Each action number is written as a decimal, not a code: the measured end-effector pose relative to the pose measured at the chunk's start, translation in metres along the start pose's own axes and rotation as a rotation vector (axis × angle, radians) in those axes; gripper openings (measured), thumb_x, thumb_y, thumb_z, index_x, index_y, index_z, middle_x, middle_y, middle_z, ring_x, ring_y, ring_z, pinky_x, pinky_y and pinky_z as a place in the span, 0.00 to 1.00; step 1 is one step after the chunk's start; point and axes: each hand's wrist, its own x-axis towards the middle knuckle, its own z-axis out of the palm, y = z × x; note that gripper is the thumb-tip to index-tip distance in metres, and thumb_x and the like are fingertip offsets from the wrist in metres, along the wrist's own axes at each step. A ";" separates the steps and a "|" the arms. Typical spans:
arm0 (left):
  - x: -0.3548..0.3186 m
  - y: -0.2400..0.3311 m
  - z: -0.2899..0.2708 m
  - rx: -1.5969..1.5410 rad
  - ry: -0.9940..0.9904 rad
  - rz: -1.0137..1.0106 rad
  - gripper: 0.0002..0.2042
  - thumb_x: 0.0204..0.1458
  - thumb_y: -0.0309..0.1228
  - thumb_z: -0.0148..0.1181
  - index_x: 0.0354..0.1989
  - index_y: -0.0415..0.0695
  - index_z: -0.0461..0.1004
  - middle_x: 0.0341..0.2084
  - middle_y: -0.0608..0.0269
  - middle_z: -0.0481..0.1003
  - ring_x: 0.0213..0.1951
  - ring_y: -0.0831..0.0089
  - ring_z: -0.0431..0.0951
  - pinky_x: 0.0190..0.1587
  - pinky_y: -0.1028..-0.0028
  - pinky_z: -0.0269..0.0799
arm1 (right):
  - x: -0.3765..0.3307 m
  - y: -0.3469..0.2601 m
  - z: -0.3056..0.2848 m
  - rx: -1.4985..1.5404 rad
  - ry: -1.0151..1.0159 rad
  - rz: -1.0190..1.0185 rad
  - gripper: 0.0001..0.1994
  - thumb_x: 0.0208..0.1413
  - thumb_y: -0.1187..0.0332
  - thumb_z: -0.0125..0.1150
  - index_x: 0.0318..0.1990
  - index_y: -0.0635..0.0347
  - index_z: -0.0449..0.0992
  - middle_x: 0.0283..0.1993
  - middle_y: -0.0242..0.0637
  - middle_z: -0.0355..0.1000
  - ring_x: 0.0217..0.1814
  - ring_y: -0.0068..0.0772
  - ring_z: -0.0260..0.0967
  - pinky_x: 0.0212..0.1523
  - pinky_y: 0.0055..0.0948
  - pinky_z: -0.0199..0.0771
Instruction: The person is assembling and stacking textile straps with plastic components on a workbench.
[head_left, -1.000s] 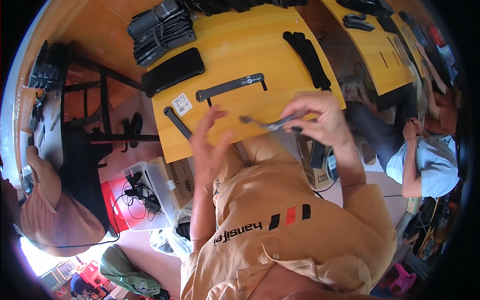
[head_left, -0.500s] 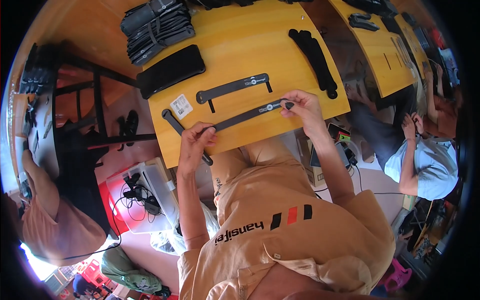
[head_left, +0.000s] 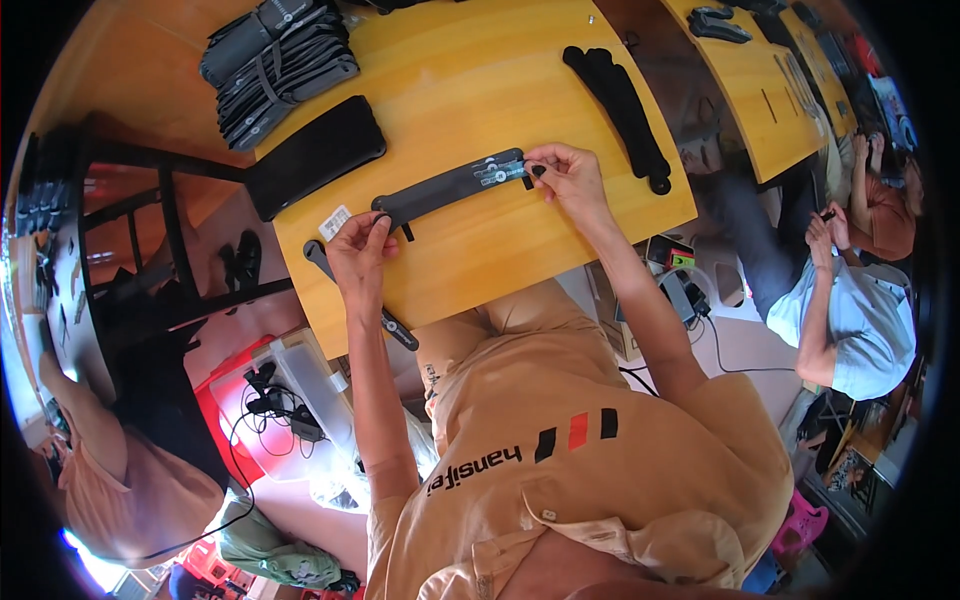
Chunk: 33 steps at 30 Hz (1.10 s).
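A black strap point(head_left: 455, 190) with a light printed patch near its right end is stretched between my hands, lying over or just above a small pile of like straps. My left hand point(head_left: 360, 250) pinches its left end between thumb and fingers. At the other end my right hand point(head_left: 570, 185) pinches the strap's tip. A short black strip point(head_left: 408, 232) pokes out below the pile on the left, and a second one shows beside my right fingers. Another black strap point(head_left: 398, 328) lies slanted at the table's near edge, partly hidden by my left forearm.
On the yellow table point(head_left: 470, 285) lie a white label point(head_left: 333, 220), a flat black stack point(head_left: 315, 157), banded dark straps point(head_left: 285, 75) and a long black bundle point(head_left: 622, 120). A plastic bin point(head_left: 310, 385) with cables stands left below. A co-worker point(head_left: 845, 320) sits at right.
Both hands have moved away from me and a little left, carrying the strap from near the table's front edge onto the pile. The view has also shifted slightly.
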 end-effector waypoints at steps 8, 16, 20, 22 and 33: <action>0.004 -0.007 0.004 0.166 0.111 0.057 0.05 0.48 0.24 0.60 0.30 0.34 0.73 0.20 0.65 0.72 0.20 0.83 0.70 0.22 0.83 0.69 | 0.004 0.006 0.004 -0.037 0.027 0.000 0.05 0.46 0.82 0.58 0.31 0.67 0.75 0.21 0.29 0.68 0.17 0.13 0.60 0.13 0.14 0.58; 0.003 -0.003 0.009 0.236 0.149 0.035 0.05 0.48 0.24 0.60 0.29 0.34 0.72 0.19 0.66 0.72 0.19 0.83 0.70 0.21 0.83 0.68 | 0.004 0.004 0.004 -0.089 0.057 0.004 0.04 0.46 0.80 0.58 0.30 0.66 0.76 0.19 0.28 0.68 0.17 0.13 0.60 0.13 0.16 0.59; 0.006 -0.010 0.006 0.201 0.144 0.038 0.05 0.48 0.24 0.60 0.29 0.35 0.73 0.19 0.66 0.72 0.19 0.83 0.70 0.21 0.83 0.68 | 0.002 0.003 0.004 -0.090 0.054 0.011 0.06 0.45 0.82 0.56 0.32 0.67 0.76 0.21 0.29 0.69 0.19 0.14 0.63 0.14 0.16 0.62; 0.007 -0.012 0.005 0.177 0.123 0.038 0.05 0.48 0.24 0.60 0.30 0.36 0.72 0.19 0.67 0.71 0.18 0.83 0.70 0.21 0.85 0.67 | 0.001 0.002 0.004 -0.094 0.056 0.000 0.07 0.44 0.82 0.55 0.32 0.67 0.76 0.22 0.30 0.69 0.20 0.15 0.64 0.15 0.16 0.64; 0.008 -0.010 0.004 0.149 0.129 0.031 0.05 0.48 0.25 0.60 0.29 0.35 0.72 0.19 0.66 0.71 0.18 0.83 0.69 0.20 0.84 0.67 | 0.001 -0.003 0.010 -0.054 0.107 -0.011 0.09 0.43 0.85 0.54 0.32 0.65 0.71 0.23 0.30 0.67 0.21 0.15 0.65 0.17 0.16 0.67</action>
